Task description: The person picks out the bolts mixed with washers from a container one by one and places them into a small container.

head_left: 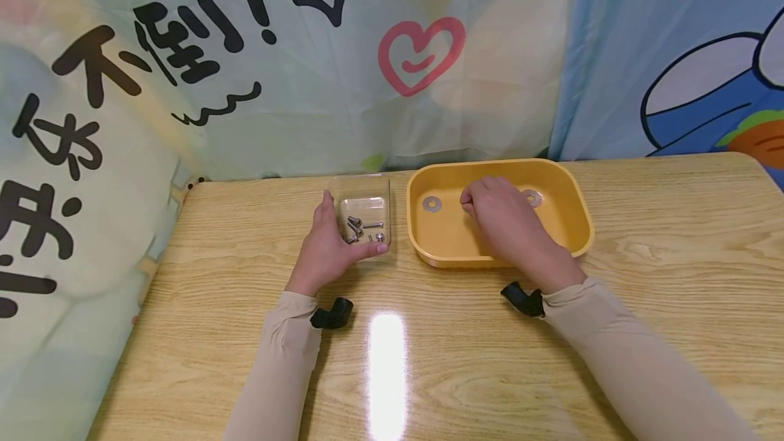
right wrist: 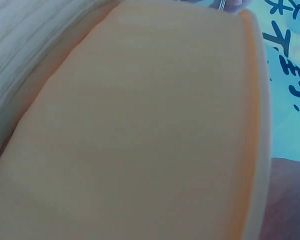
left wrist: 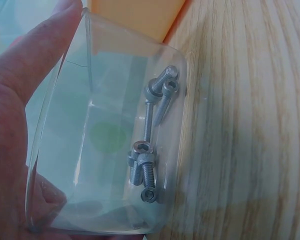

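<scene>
A clear plastic box (head_left: 364,189) stands left of the yellow tray (head_left: 429,250). My left hand (head_left: 324,250) holds it, thumb along the near side and fingers at its left. Several socket-head screws (left wrist: 147,165) lie at the bottom of the box. Over the tray's middle my right hand (head_left: 505,223) reaches in with curled fingers; its fingertips and anything between them are hidden from the head view. A flat metal washer (head_left: 431,204) lies at the tray's left, and another washer (head_left: 531,198) shows just right of my hand. In the right wrist view the tray's wall blocks the fingertips.
Both containers stand on a wood-grain table (head_left: 478,359) near its back edge. A printed cloth (head_left: 490,53) hangs right behind them. Each wrist carries a black camera mount, such as the left mount (head_left: 333,314). A bright reflection lies on the tabletop.
</scene>
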Demonstrator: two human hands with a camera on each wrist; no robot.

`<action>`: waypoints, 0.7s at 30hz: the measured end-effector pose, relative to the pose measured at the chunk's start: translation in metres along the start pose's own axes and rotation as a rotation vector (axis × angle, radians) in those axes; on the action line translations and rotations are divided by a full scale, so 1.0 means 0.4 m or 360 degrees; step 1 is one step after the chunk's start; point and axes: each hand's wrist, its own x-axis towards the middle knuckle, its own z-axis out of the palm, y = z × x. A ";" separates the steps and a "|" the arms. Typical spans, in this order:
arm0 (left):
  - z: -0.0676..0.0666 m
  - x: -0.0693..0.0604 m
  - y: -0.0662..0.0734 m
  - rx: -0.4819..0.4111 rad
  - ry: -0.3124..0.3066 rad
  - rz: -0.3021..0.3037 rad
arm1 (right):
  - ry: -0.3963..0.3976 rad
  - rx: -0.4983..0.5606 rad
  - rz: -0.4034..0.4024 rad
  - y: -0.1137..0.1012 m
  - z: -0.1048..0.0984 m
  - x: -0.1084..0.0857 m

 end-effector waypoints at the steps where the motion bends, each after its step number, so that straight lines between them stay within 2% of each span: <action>1: 0.000 0.000 -0.001 -0.0002 -0.0001 0.0000 | 0.0005 -0.0004 -0.0012 -0.003 0.001 0.001; 21: 0.001 0.004 -0.005 -0.0003 -0.0005 0.0011 | 0.0114 0.0115 -0.0155 -0.066 0.047 0.014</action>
